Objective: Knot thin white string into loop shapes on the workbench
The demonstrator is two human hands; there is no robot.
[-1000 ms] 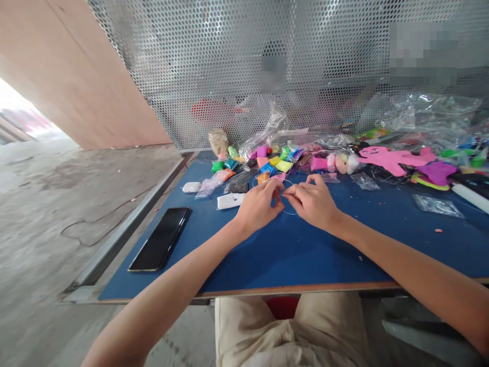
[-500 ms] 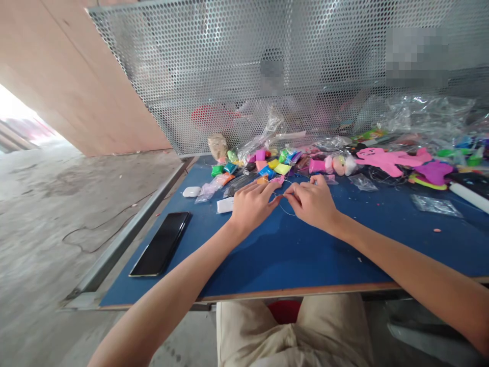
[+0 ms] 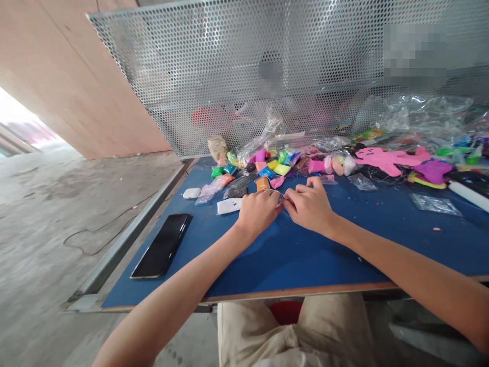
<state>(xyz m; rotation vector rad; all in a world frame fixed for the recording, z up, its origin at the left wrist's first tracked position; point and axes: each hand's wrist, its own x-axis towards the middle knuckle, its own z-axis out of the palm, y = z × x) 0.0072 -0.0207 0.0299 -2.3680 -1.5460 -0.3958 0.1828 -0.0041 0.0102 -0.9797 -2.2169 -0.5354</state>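
Observation:
Over the blue table, my left hand (image 3: 259, 210) is closed, its fingertips pinched on a thin, pale string (image 3: 280, 192). My right hand (image 3: 310, 206) meets it fingertip to fingertip, also pinching the string between thumb and forefinger. Most of the string is hidden by the fingers. Just behind my left hand lie an orange packet (image 3: 262, 184) and a pink piece (image 3: 277, 181). A white packet (image 3: 229, 205) rests beside my left hand, partly covered by it.
A black phone (image 3: 161, 245) lies at the table's left, near a white case (image 3: 191, 193). Colourful packets (image 3: 282, 169), a pink figure-shaped piece (image 3: 385, 160) and clear bags (image 3: 436, 205) are spread along the back, before a perforated metal panel (image 3: 229, 66).
My left hand has shifted slightly right and down, its fingers curling in tighter. The orange packet behind it shows more now. The string loop below the fingers is less visible.

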